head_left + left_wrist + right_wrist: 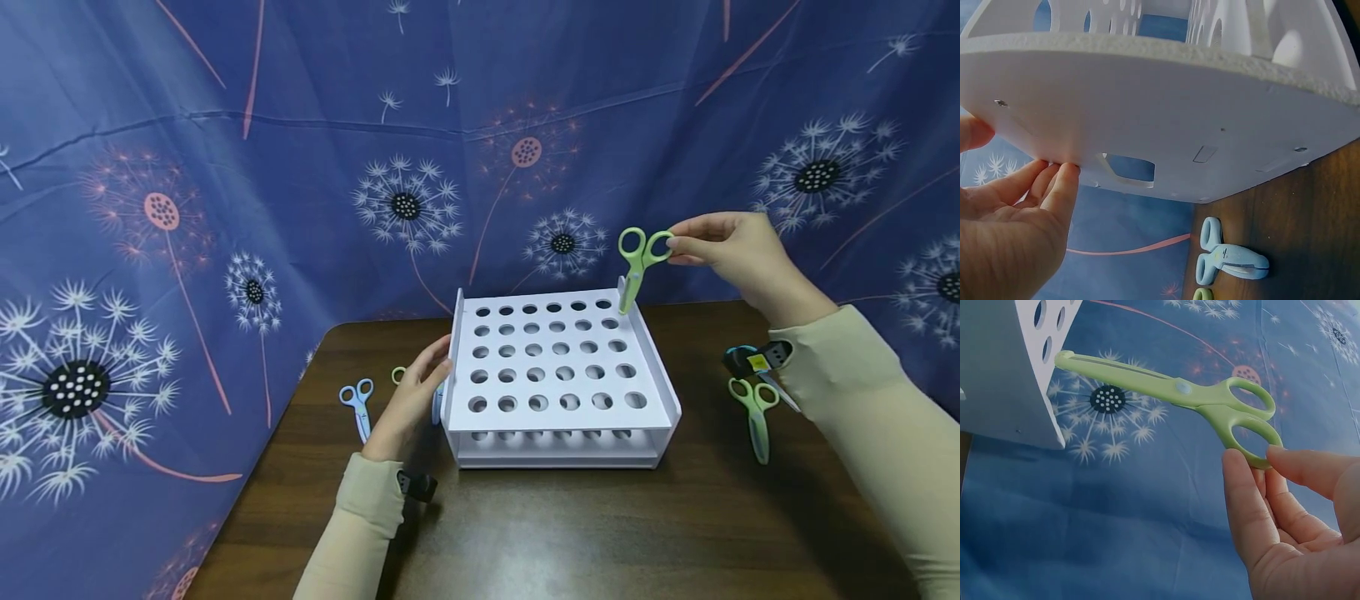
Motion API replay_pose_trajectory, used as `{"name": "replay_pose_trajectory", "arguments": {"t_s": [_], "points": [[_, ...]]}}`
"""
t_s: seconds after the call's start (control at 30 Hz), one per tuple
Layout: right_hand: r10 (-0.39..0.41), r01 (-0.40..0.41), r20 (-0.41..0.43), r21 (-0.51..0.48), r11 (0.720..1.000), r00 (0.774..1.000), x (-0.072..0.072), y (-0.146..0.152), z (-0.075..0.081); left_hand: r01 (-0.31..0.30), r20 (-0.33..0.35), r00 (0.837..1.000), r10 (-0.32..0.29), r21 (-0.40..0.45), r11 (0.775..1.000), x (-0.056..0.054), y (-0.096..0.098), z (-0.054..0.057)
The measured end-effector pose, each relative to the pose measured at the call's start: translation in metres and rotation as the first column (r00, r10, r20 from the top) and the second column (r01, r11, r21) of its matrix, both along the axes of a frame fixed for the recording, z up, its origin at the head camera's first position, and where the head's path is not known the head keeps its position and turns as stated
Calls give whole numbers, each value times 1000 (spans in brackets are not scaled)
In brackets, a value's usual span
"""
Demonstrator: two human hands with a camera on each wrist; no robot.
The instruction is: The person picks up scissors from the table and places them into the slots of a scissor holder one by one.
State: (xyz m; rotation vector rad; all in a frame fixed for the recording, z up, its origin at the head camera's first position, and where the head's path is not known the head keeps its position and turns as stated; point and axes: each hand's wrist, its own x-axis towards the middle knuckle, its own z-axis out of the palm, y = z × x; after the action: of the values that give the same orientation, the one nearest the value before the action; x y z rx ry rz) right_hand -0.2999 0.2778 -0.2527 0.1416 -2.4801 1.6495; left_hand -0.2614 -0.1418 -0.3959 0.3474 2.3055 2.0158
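Note:
My right hand (738, 250) pinches one finger loop of light green scissors (636, 271) between thumb and fingertips. The scissors point down, their closed tip overlapping the back right corner of a white rack (551, 362) in the head view. From the right wrist view, the scissors' rounded tip (1066, 357) appears close beside the rack's holed top. My left hand (408, 396) touches the rack's left side panel (1166, 125), with its fingertips along the panel's edge and the thumb apart from them. The rack has rows of round holes and a lower holed shelf.
Blue scissors (360, 404) lie left of the rack on the brown table (540, 533), near a green loop (398, 375) partly hidden by my left hand. More green scissors (756, 417) lie at the right, close to my sleeve. A blue dandelion-patterned cloth (300, 183) hangs behind.

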Motion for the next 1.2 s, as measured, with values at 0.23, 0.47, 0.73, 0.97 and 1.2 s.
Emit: {"name": "replay_pose_trajectory", "arguments": {"t_s": [0.23, 0.47, 0.73, 0.97, 1.2], "points": [[29, -31, -30, -60, 998, 999, -8, -14, -5, 4, 19, 1000, -4, 2, 1000, 0, -1, -1], [36, -37, -15, -48, 998, 999, -12, -25, -11, 7, 29, 1000, -8, 14, 1000, 0, -1, -5], [29, -29, -4, -11, 1000, 1000, -17, -30, -17, 21, 20, 1000, -21, 27, 999, 1, -1, -5], [36, -36, 4, -18, 999, 999, -21, -32, -20, 14, 16, 1000, -14, 33, 999, 0, -1, -3], [28, -30, 32, 39, 999, 999, -24, -38, -24, 15, 11, 1000, -16, 32, 999, 0, -1, -1]]}}
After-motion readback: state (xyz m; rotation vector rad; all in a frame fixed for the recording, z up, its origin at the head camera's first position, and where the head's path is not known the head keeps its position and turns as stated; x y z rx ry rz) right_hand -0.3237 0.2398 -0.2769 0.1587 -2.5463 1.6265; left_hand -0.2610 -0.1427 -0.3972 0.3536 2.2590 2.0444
